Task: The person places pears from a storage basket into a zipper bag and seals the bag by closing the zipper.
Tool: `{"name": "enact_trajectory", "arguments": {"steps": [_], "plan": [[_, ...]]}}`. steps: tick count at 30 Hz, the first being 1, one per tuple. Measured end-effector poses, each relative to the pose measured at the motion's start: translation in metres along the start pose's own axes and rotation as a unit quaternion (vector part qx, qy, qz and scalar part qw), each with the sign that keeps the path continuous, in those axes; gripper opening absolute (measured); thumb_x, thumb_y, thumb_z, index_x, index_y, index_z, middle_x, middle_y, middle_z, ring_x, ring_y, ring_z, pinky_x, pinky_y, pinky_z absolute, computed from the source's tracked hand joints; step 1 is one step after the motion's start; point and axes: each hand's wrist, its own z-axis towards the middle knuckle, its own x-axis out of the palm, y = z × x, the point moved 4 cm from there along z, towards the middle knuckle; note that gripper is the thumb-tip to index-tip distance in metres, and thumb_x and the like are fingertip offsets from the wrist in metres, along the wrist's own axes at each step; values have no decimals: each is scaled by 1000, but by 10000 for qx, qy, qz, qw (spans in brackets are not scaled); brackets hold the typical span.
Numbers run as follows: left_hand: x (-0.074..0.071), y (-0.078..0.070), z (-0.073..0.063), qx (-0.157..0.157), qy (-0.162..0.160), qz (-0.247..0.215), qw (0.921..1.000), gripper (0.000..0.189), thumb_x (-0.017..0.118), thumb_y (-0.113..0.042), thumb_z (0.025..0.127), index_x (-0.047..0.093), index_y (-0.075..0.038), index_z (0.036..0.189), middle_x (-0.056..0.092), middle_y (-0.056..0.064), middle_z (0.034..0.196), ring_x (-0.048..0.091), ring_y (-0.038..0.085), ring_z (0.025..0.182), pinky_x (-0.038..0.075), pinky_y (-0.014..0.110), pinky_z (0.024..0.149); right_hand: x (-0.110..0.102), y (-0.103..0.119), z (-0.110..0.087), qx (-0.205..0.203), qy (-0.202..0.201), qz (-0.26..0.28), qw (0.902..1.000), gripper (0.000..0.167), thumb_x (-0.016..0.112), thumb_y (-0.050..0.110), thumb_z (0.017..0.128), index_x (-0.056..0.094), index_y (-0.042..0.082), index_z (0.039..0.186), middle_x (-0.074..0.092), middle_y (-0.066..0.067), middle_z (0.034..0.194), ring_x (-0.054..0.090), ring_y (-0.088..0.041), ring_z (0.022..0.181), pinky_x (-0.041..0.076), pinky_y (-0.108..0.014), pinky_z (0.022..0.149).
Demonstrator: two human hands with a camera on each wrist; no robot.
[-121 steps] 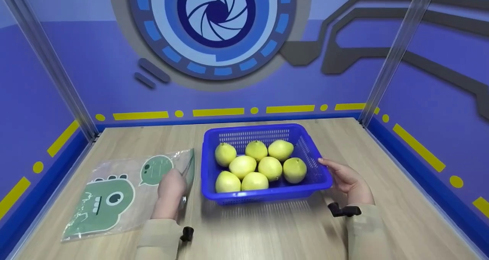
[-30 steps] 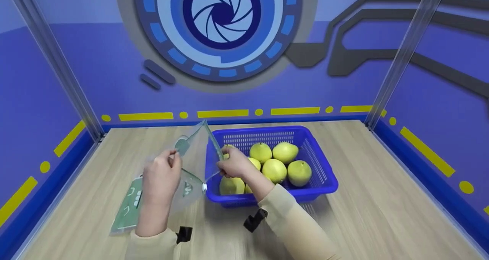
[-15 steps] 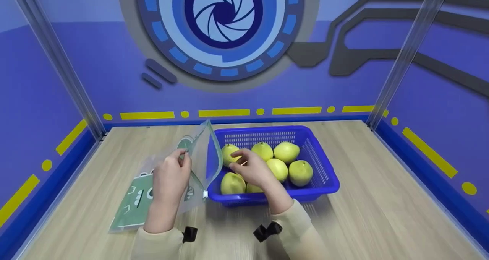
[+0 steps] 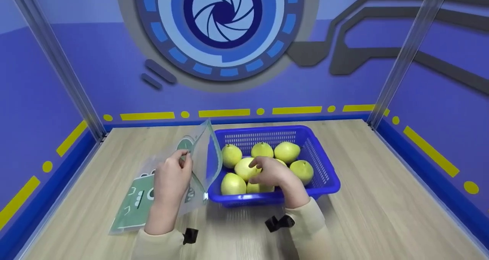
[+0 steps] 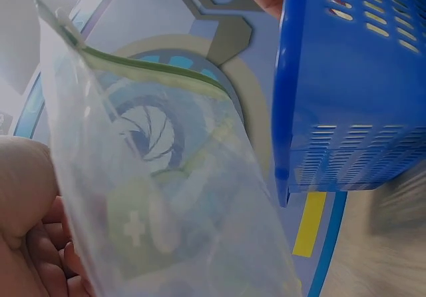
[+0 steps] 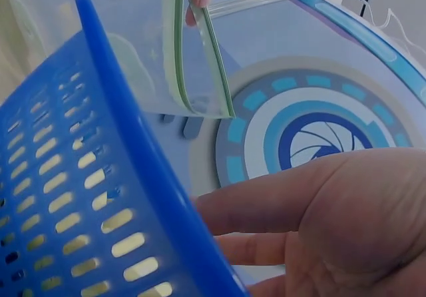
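Observation:
My left hand (image 4: 170, 181) pinches the top edge of a clear zip bag (image 4: 200, 153) with green dinosaur prints. The bag's mouth gapes toward the blue plastic basket (image 4: 331, 176), and its white slider (image 4: 205, 195) sits at the near corner. Several yellow-green, pear-like fruits (image 4: 233, 184) lie in the basket. Above them is my right hand (image 4: 272, 173), its fingers spread and bent downward, partly covering the middle fruits. In the right wrist view, the right hand (image 6: 359, 210) is partly hidden behind the basket rim (image 6: 143, 144). Most left fingers show at the edge of the left wrist view.
The basket stands on a light wood table (image 4: 378, 199), just right of the bag. Blue printed panels (image 4: 344, 88) wall in the back and both sides. The lower part of the bag, with a green dinosaur face (image 4: 133, 204), lies toward the table's left.
My right hand first reached to the bag and held its mouth apart, then let go and moved right over the fruits. The left hand keeps pinching the bag, which now stands open.

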Motion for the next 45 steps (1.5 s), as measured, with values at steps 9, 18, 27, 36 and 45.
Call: {"name": "enact_trajectory", "arguments": {"steps": [9,18,27,36,45], "plan": [[1,2,1,-55,96,0,9999,28,61,-16,101,73,1,120,62,9,68,51,16,56,37,23,50,8,-7,3,-423,536,-628,9957,40,82,10,77,70,11,115,72,-13,117,61,-20,91,52,-39,83],[1,0,1,213,-64,50,9997,25,61,-13,100,74,2,115,64,9,69,50,15,54,37,25,50,19,-10,7,-475,917,-1077,9888,40,76,10,81,69,14,121,70,-3,106,55,-18,85,50,-38,84],[-1,-1,0,172,11,-9,9999,27,61,-14,101,73,2,118,64,9,69,50,14,55,35,23,48,19,-11,11,-639,891,-1015,9888,35,77,11,80,73,18,114,69,-3,102,53,-18,79,44,-34,75],[1,1,0,-4,64,73,10000,27,62,-17,100,74,0,118,63,8,70,50,15,55,36,25,49,14,-14,10,-898,785,-592,9911,36,75,9,75,71,18,109,56,3,81,45,-14,66,36,-28,61],[2,2,1,-36,220,-160,9996,27,60,-16,101,73,-1,120,62,6,65,55,10,44,42,25,45,-2,-10,5,-1077,297,195,9936,44,83,14,69,69,19,111,66,0,95,55,-16,79,47,-30,73]]}}
